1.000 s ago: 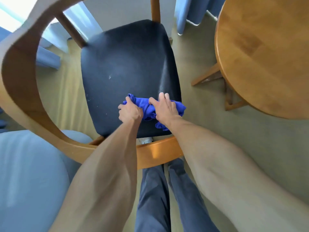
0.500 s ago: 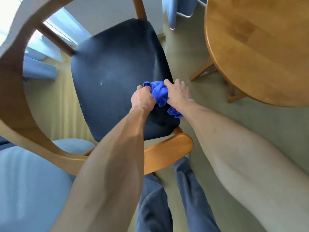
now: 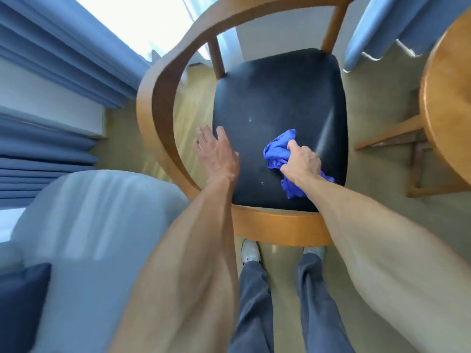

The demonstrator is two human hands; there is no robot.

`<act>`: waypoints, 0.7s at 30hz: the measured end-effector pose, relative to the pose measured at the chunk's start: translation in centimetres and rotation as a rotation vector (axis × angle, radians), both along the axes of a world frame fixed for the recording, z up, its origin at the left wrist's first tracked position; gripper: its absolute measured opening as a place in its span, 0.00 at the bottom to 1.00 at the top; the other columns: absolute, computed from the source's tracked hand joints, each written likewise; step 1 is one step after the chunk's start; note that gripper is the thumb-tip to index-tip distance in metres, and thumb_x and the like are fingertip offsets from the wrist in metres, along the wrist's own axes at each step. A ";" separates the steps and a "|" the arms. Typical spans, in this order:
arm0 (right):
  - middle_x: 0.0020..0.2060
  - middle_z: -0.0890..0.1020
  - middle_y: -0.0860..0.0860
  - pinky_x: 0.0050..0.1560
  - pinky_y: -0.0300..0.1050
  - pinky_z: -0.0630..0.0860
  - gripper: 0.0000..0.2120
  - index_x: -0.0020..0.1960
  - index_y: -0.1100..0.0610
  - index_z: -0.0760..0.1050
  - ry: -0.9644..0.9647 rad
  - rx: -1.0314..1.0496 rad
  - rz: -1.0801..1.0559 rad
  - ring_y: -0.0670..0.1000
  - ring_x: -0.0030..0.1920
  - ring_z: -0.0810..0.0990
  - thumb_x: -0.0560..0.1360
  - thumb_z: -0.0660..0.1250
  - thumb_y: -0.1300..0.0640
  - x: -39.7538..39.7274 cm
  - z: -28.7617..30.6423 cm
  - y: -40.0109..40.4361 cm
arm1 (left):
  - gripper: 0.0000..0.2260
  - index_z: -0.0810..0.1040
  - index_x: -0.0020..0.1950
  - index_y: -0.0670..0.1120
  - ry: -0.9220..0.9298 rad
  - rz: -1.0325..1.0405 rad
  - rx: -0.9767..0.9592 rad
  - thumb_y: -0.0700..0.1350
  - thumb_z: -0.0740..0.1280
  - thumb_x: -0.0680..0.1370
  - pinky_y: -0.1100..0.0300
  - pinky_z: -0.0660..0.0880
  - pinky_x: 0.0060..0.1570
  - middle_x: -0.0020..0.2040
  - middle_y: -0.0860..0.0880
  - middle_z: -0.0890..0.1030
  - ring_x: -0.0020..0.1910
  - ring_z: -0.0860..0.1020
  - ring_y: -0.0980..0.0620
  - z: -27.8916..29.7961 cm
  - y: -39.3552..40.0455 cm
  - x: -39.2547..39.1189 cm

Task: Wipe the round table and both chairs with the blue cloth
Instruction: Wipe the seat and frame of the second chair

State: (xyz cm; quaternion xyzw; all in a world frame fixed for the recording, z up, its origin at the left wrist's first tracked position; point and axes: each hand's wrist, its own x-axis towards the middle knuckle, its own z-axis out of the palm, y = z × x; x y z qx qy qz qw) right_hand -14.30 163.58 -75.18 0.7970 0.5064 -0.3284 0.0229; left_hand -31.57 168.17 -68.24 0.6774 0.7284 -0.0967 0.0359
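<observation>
A wooden chair (image 3: 158,98) with a curved armrest and a black seat (image 3: 277,98) stands right below me. The bunched blue cloth (image 3: 276,151) lies on the near right part of the seat, gripped by my right hand (image 3: 302,163). My left hand (image 3: 216,151) is off the cloth, fingers straight, at the seat's left edge beside the armrest. The round wooden table (image 3: 446,103) shows at the right edge. Small pale specks mark the seat.
A light blue upholstered armchair (image 3: 96,238) with a dark blue cushion (image 3: 20,309) sits at the near left. Blue curtains (image 3: 63,59) hang at left and upper right. The table's legs (image 3: 397,138) stand on the beige floor to the right. My feet are under the chair's front rail.
My left hand let go of the cloth and moved left to the seat's edge with fingers spread. My right hand alone now holds the cloth. The view swung right and up.
</observation>
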 end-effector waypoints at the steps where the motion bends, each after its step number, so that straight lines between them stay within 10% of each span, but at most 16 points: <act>1: 0.51 0.77 0.57 0.43 0.48 0.67 0.18 0.61 0.52 0.68 0.038 0.026 -0.011 0.62 0.51 0.78 0.72 0.68 0.55 -1.5 0.2 0.4 | 0.22 0.72 0.65 0.47 0.005 0.033 0.023 0.42 0.67 0.71 0.48 0.62 0.66 0.72 0.39 0.66 0.72 0.63 0.40 0.1 -1.0 -1.3; 7: 0.43 0.80 0.54 0.42 0.46 0.65 0.12 0.52 0.51 0.71 0.256 0.208 0.005 0.58 0.41 0.72 0.71 0.66 0.49 -9.3 3.4 1.4 | 0.30 0.69 0.68 0.47 -0.016 0.139 0.115 0.41 0.69 0.66 0.49 0.68 0.59 0.70 0.41 0.67 0.66 0.68 0.40 0.7 -7.0 -6.6; 12: 0.43 0.77 0.54 0.42 0.44 0.65 0.17 0.61 0.45 0.75 0.358 0.333 0.118 0.58 0.42 0.74 0.72 0.63 0.50 -12.0 6.3 -1.0 | 0.23 0.59 0.75 0.51 -0.476 0.810 0.145 0.49 0.56 0.80 0.49 0.69 0.53 0.60 0.42 0.75 0.58 0.75 0.40 1.3 -9.9 -4.7; 15: 0.40 0.74 0.53 0.40 0.44 0.67 0.15 0.57 0.45 0.77 0.329 0.379 0.140 0.57 0.40 0.75 0.72 0.63 0.49 -10.8 7.7 -3.1 | 0.23 0.53 0.79 0.57 -0.594 0.838 0.125 0.49 0.51 0.83 0.54 0.65 0.50 0.59 0.42 0.77 0.56 0.75 0.43 1.0 -11.8 -3.8; 21: 0.36 0.70 0.50 0.39 0.45 0.63 0.09 0.44 0.52 0.77 0.232 0.444 0.250 0.57 0.35 0.71 0.70 0.67 0.48 -10.6 9.4 -9.7 | 0.25 0.67 0.75 0.57 -0.864 0.952 0.152 0.39 0.54 0.80 0.69 0.64 0.52 0.67 0.52 0.77 0.63 0.76 0.50 1.9 -13.7 -5.5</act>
